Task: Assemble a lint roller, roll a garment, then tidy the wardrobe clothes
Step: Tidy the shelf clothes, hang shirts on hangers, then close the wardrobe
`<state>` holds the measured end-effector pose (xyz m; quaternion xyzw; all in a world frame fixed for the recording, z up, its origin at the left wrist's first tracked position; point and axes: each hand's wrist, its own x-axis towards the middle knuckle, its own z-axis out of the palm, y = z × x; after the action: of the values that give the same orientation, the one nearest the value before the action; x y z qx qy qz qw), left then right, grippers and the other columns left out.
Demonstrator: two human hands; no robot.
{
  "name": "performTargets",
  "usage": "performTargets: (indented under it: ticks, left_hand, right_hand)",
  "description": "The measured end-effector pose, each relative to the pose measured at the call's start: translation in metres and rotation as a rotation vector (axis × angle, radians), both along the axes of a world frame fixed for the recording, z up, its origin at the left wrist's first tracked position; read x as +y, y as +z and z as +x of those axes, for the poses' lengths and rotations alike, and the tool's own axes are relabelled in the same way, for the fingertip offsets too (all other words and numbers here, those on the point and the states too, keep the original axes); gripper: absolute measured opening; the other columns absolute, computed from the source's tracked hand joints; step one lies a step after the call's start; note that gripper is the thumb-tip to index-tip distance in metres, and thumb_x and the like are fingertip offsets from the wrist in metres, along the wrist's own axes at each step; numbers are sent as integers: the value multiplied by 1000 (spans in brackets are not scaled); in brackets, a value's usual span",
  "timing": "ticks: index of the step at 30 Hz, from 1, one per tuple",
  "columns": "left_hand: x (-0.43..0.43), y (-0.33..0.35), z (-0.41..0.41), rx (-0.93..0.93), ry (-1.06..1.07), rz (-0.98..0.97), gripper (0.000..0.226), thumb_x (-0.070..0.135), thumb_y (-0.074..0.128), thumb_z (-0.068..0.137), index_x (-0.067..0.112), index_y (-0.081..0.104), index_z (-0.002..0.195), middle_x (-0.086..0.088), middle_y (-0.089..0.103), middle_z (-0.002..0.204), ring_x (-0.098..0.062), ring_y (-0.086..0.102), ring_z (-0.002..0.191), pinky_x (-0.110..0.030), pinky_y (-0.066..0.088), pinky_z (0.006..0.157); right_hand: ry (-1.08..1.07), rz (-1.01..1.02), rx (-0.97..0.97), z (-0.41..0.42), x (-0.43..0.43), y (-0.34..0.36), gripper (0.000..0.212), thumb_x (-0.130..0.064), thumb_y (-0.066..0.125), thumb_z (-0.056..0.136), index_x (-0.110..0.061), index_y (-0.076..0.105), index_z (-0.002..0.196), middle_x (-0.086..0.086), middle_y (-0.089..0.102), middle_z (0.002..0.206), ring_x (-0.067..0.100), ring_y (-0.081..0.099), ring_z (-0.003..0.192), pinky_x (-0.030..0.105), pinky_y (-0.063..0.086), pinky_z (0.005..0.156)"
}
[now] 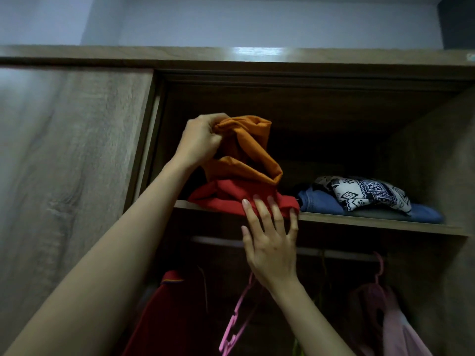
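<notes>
I look up into an open wardrobe. An orange garment is bunched up above the top shelf, and my left hand is shut on its upper left corner. Under it lies a folded red garment at the shelf's front edge. My right hand presses flat against the front of that red garment, fingers spread. No lint roller is in sight.
Folded blue jeans and a black-and-white patterned cloth lie on the shelf to the right. Below, a rail carries a red shirt, a pink hanger and a pink garment. A closed wooden door is on the left.
</notes>
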<state>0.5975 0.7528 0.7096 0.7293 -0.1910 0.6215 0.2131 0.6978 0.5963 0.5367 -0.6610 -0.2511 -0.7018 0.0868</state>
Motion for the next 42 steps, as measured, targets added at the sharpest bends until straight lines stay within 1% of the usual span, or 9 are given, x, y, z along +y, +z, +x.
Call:
performTargets:
  ticks: [4, 10, 15, 20, 24, 27, 30, 38, 42]
  left_hand:
    - [-3, 9, -19, -22, 65, 8, 29, 6, 53, 94, 29, 69, 101, 2, 69, 86, -17, 65, 69, -30, 52, 57]
    - [-7, -8, -19, 83, 38, 27, 25, 9, 55, 94, 30, 70, 96, 3, 70, 87, -16, 67, 75, -35, 57, 66]
    - [-8, -34, -24, 47, -50, 15, 18, 16, 60, 95, 26, 71, 106, 12, 69, 89, -2, 65, 79, -21, 54, 66]
    - [-6, -62, -25, -6, -116, -26, 26, 10, 57, 95, 26, 69, 112, 7, 71, 99, -2, 65, 91, -25, 57, 79]
    - [-5, -83, -20, -32, -203, -8, 31, 5, 58, 94, 26, 68, 114, 7, 71, 103, -2, 65, 96, -31, 57, 84]
    - [-1, -108, -9, -39, -214, 102, 41, -2, 61, 90, 26, 65, 120, 6, 65, 121, -6, 60, 115, -39, 52, 98]
    - [9, -128, 9, -38, -109, 238, 55, 2, 64, 89, 32, 56, 134, 5, 51, 145, -12, 39, 140, -42, 28, 120]
    - [24, -141, 21, -13, 151, 486, 75, 67, 45, 88, 35, 22, 152, 0, 17, 164, -19, 5, 153, -49, 6, 120]
    - [20, -141, 16, 61, 61, 346, 68, 72, 23, 93, 41, 20, 153, 10, 5, 166, -11, -5, 153, -45, -5, 122]
  right_hand:
    - [21, -11, 7, 2, 0, -1, 52, -40, 35, 97, -24, 32, 147, 1, 31, 155, 23, 20, 145, 52, 9, 116]
    - [290, 87, 20, -16, -8, -27, 47, -34, 40, 95, -20, 42, 141, 0, 32, 153, 19, 26, 144, 51, 17, 116]
    - [496, 258, -24, -47, -29, -9, 61, -44, 48, 91, -20, 29, 144, 6, 27, 153, 17, 26, 143, 37, 20, 115]
    - [849, 407, 272, -74, -43, 48, 59, -58, 33, 92, -27, 33, 143, 1, 52, 132, 8, 51, 118, 16, 44, 92]
    - [745, 395, 512, -68, -47, 90, 51, -53, 20, 99, -22, 50, 127, 0, 68, 86, 18, 65, 85, 40, 52, 82]
    - [642, 317, 692, -55, -46, 107, 62, -63, 18, 95, -21, 51, 125, 9, 68, 102, 28, 64, 98, 48, 50, 91]
    - [595, 272, 759, -54, -44, 113, 66, -66, 24, 92, -19, 50, 130, 13, 62, 119, 29, 58, 110, 43, 47, 95]
    - [547, 171, 869, -49, -31, 112, 61, -59, 44, 91, -19, 45, 138, 9, 51, 135, 26, 52, 115, 28, 44, 66]
    - [513, 206, 779, -45, -19, 109, 65, -62, 51, 85, -23, 44, 137, 7, 51, 133, 31, 48, 120, 46, 47, 91]
